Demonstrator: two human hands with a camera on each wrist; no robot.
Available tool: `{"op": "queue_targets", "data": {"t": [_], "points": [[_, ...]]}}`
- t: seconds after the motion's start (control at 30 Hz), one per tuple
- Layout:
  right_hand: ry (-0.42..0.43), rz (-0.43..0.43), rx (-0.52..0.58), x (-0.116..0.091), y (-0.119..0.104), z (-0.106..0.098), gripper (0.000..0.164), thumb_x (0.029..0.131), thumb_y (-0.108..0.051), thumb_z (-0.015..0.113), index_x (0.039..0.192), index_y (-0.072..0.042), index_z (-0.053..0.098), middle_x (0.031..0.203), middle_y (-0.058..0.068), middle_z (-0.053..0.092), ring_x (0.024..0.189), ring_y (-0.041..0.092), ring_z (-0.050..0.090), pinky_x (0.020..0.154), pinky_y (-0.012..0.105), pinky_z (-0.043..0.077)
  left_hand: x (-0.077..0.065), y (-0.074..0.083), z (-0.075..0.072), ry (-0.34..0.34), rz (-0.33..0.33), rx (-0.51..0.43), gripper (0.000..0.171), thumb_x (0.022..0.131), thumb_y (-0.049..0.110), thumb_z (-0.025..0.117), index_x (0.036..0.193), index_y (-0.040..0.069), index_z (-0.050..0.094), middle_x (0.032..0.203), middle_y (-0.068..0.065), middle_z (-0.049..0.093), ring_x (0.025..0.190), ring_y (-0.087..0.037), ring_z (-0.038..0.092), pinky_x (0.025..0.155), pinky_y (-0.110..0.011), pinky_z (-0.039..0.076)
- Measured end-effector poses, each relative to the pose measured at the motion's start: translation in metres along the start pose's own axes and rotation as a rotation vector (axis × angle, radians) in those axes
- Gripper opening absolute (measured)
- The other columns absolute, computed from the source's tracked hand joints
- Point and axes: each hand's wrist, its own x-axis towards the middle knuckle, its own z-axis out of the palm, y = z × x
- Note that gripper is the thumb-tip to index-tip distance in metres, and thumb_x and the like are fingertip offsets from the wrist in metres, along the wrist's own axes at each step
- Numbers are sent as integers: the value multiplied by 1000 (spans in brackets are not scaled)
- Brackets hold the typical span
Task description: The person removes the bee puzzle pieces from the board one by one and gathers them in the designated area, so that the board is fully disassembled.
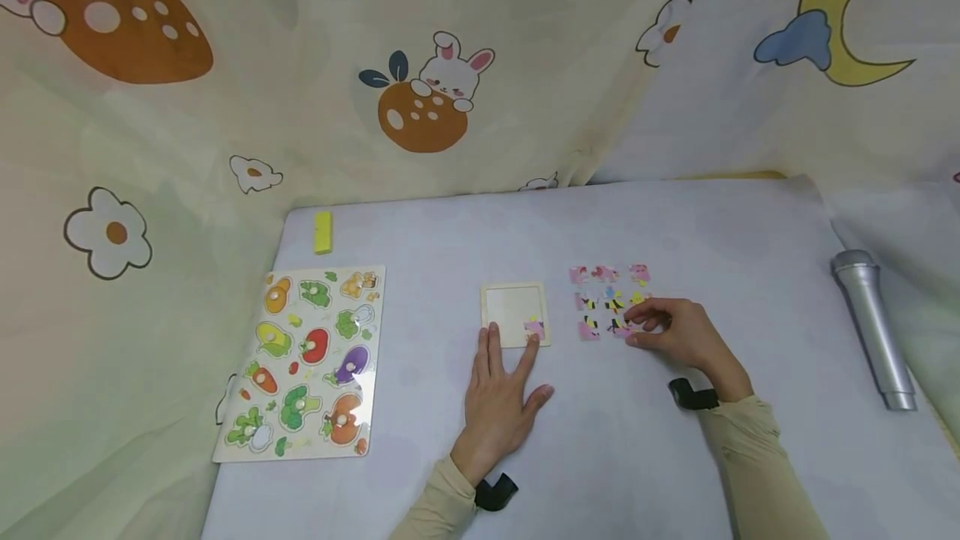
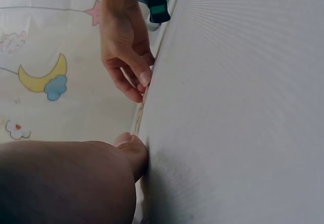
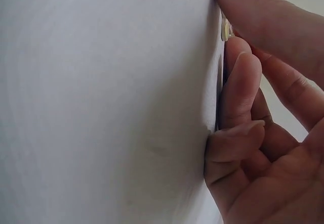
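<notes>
A small square puzzle tray (image 1: 513, 287) with a pale rim lies mid-table, one pink piece (image 1: 533, 327) in its lower right corner. My left hand (image 1: 498, 407) lies spread with straight fingers reaching over the tray's near edge, one fingertip at that pink piece. To the right, several small puzzle pieces (image 1: 604, 274) with pink, yellow and black print are laid out in rows. My right hand (image 1: 686, 336) is at their lower right, bent thumb and fingertips pinching the edge of a bottom-row puzzle piece (image 1: 618, 327). In the right wrist view, curled fingers (image 3: 243, 82) hide most of what they hold.
A vegetable peg board (image 1: 300, 365) lies at the left, with a yellow block (image 1: 322, 232) beyond it. A silver microphone (image 1: 873, 332) lies at the right edge. Printed cloth (image 1: 322, 7) hangs behind and beside the white-covered table (image 1: 435, 248).
</notes>
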Motion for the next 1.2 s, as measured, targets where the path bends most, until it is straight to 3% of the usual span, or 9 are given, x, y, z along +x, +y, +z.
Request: {"op": "queue_targets", "data": {"t": [0.67,0.97,1.2], "points": [[-8,7,7,-1,-6,0,31,83,-19,92,111,-9,82,90,3,70,80,13,58,69,23,46,1,0,-1,3,11,17,74,105,58,56,168,29,32,173,-33,4,163,-48,4,129,-56,25],[68,-62,54,-2,-11,4,33,82,-19,93,111,-9,82,96,6,78,77,8,59,68,20,47,1,-1,-2,-7,-6,19,93,105,60,54,169,2,19,174,-31,4,164,-45,3,131,-52,22],[93,-162,96,10,-30,21,33,79,-14,94,109,-7,82,92,7,78,74,7,60,66,18,46,1,-1,-5,19,-4,48,88,105,56,57,168,3,26,173,-31,12,163,-45,11,129,-52,27]]}}
